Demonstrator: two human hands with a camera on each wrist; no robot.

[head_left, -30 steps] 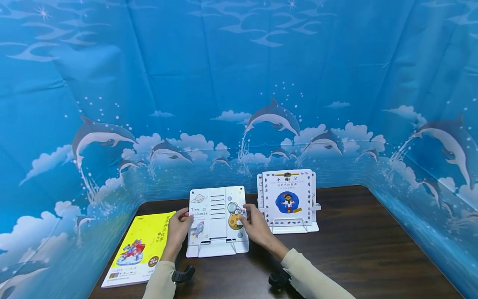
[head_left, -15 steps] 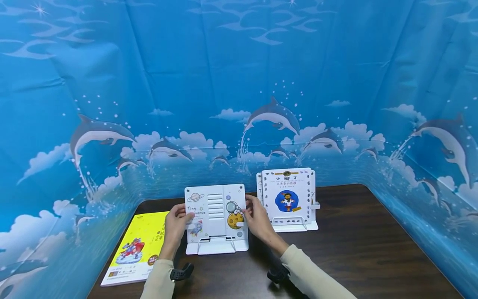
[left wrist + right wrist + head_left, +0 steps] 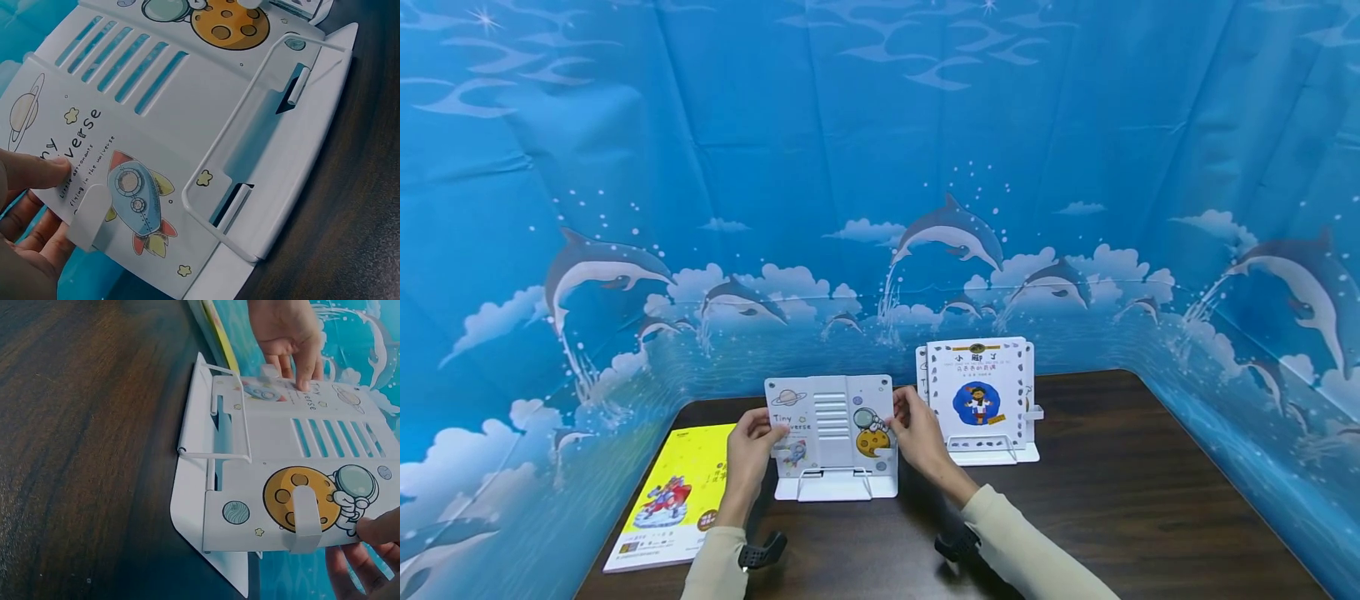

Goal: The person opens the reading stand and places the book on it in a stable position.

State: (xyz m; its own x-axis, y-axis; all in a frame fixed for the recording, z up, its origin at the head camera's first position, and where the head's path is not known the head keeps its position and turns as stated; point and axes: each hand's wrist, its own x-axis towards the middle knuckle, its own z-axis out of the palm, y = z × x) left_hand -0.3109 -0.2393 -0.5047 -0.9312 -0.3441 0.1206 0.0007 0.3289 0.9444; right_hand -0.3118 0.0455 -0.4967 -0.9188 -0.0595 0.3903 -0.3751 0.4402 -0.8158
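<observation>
A white book stand (image 3: pixel 832 417) printed "Tiny universe" leans back on the table, its wire page holder (image 3: pixel 228 119) folded up across the lower front. My left hand (image 3: pixel 752 446) grips its left edge, thumb on the front by the lettering and fingers behind. At the opposite edge my right hand (image 3: pixel 919 433) pinches the panel beside the astronaut picture, thumb in front. White side clips (image 3: pixel 306 515) show on both edges. The slots in the panel let the blue backdrop through in the left wrist view.
A second book stand (image 3: pixel 1032 454) to the right holds a white picture book (image 3: pixel 977 396). On the left lies a yellow book (image 3: pixel 658 492), close to my left wrist. Behind the dark wooden table (image 3: pixel 1150 500) hangs a blue dolphin backdrop (image 3: pixel 850 167).
Both hands have shifted the book stand's panel: it has widened toward the left and tilted to a different angle. The left hand has moved slightly left. The other stand and the yellow book stayed put.
</observation>
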